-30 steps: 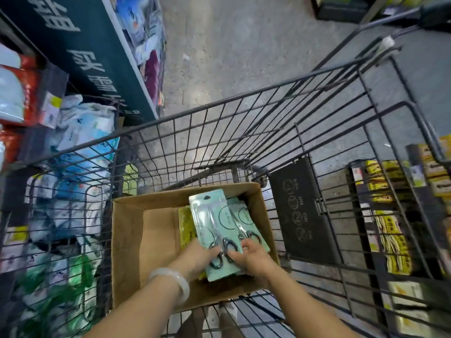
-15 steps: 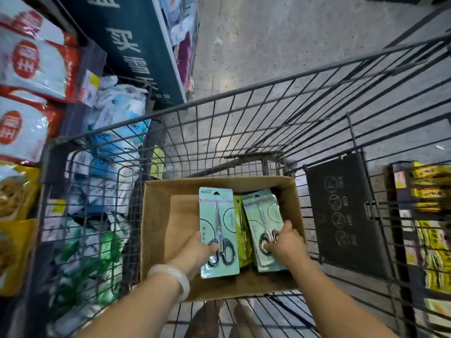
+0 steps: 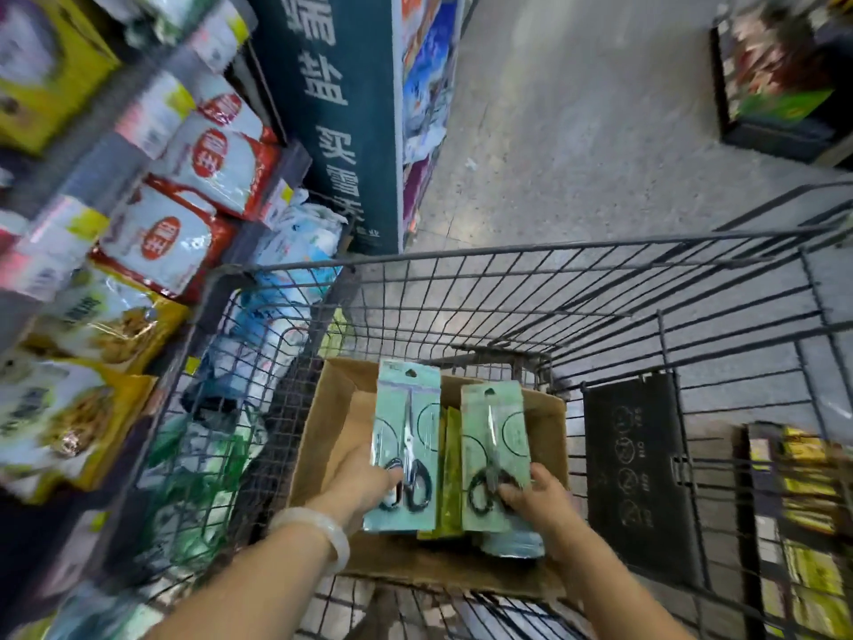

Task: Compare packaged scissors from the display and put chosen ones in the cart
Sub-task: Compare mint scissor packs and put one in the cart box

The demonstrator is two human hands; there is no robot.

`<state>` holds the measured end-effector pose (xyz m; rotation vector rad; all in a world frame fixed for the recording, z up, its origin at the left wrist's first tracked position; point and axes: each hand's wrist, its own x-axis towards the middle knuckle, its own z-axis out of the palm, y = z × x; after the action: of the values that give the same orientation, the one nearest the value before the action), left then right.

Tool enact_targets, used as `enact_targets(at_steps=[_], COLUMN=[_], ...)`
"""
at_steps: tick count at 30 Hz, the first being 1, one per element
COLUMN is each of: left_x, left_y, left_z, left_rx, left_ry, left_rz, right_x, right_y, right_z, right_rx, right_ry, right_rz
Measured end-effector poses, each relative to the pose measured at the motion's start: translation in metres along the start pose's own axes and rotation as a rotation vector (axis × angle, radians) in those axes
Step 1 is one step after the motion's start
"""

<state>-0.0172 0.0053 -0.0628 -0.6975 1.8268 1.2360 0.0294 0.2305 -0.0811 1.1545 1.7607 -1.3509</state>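
At the far left, shelves (image 3: 69, 279) carry white-and-red bags (image 3: 217, 164) above and yellow-edged snack bags (image 3: 83, 408) lower down, blurred at the edges. Just to their right stands a dark teal sign panel (image 3: 341, 122) with white characters, beside the grey floor (image 3: 577, 131) of the aisle. Below it the wire cart (image 3: 507, 288) fills the lower middle of the view, and an open cardboard box (image 3: 337, 436) sits inside it on the near left. The left hand (image 3: 364, 482), with a pale bangle (image 3: 318, 531) on its wrist, grips the left scissors pack (image 3: 406, 436) near its lower edge, thumb across the front by the black handles and the fingers curled behind the card. That mint-green pack is held upright above the box. Between the two packs a yellow-green package (image 3: 450, 473) stands in the box. The right hand (image 3: 537, 494) pinches the right scissors pack (image 3: 494, 445) at its lower right corner, its fingers clamped on the card beside the black handle loops; this pack is also upright over the box, slightly lower than the other. Another pale pack (image 3: 512, 545) lies beneath it in the box. Further right, a black plastic flap (image 3: 641, 478) with round symbols hangs on the cart's wire, and yellow-labelled goods (image 3: 803, 501) show at the far right edge.
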Motion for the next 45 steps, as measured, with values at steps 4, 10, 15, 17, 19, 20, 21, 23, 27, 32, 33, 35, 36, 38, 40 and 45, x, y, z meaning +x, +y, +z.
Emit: enact_targets(at_steps=[4,10,15,17,19,20,21,23,27,32,33,35,36,38,40,45], left_x=[-0.036,-0.122,-0.160,-0.193,-0.227,-0.246,-0.262,-0.297,-0.366,-0.462,-0.482,-0.521,-0.539,-0.579,-0.610,-0.657], left_y=[0.011,0.005,-0.064,-0.087,-0.113,-0.125,-0.140,-0.172,-0.256,-0.383,-0.410,-0.463,-0.491,-0.531,-0.570,-0.671], left_z=[-0.012,-0.044,-0.075,-0.085,-0.094,-0.098,-0.103,-0.109,-0.112,-0.095,-0.089,-0.075,-0.069,-0.051,-0.033,0.008], left_rx=[-0.180,-0.352,-0.620,-0.706,-0.769,-0.792,-0.815,-0.878,-0.896,-1.045,-1.060,-1.078,-1.120,-1.174,-1.220,-1.321], left_ry=[0.079,0.173,0.340,0.421,0.519,0.568,0.612,0.680,0.856,1.070,1.089,1.136,1.152,1.223,1.290,1.389], left_rz=[0.082,0.246,0.248,0.271,0.273,0.275,0.267,0.271,0.253,0.191,0.177,0.170,0.166,0.130,0.103,0.070], right_x=[-0.026,-0.088,-0.154,-0.180,-0.208,-0.220,-0.234,-0.265,-0.332,-0.413,-0.429,-0.462,-0.477,-0.504,-0.528,-0.574], right_y=[-0.040,-0.090,-0.094,-0.090,-0.084,-0.079,-0.072,-0.056,-0.001,0.101,0.125,0.174,0.201,0.253,0.305,0.412], right_z=[0.002,0.025,0.072,0.094,0.118,0.130,0.143,0.169,0.223,0.290,0.301,0.321,0.330,0.347,0.361,0.393], right_rx=[0.054,-0.029,-0.132,-0.192,-0.258,-0.298,-0.353,-0.446,-0.590,-0.854,-0.902,-0.980,-1.002,-1.039,-1.077,-1.184], right_ry=[-0.194,-0.363,-0.544,-0.637,-0.727,-0.761,-0.793,-0.862,-0.996,-1.118,-1.137,-1.177,-1.205,-1.253,-1.286,-1.357], right_rz=[-0.157,-0.380,-0.493,-0.533,-0.576,-0.607,-0.642,-0.708,-0.741,-0.821,-0.832,-0.843,-0.830,-0.810,-0.808,-0.817])
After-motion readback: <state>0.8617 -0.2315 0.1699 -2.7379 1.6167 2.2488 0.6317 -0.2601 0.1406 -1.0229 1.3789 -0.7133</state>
